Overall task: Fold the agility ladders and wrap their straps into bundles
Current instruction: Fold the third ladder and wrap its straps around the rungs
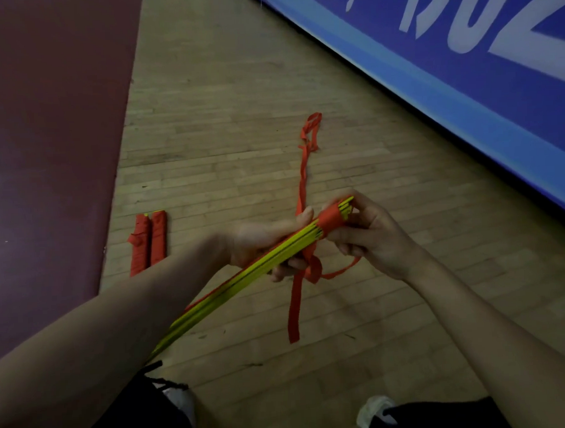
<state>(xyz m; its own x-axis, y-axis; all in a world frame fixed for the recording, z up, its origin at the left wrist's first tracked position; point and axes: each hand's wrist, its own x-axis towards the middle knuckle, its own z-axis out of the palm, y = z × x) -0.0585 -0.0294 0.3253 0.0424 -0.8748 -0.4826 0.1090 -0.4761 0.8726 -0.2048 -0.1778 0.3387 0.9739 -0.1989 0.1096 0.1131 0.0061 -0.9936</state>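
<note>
Both hands hold a folded ladder, centre of the frame.

The right hand (373,239) curls its fingers round the end of the flat yellow rungs (245,280), where the red strap (331,216) makes a tight band. The left hand (263,243) grips the stack just below, thumb on top. Loose strap hangs limp. Two wrapped bundles (148,242) lie centre left on the plank floor (238,118).

Wooden floor (236,86), blue banner (430,61)
</note>
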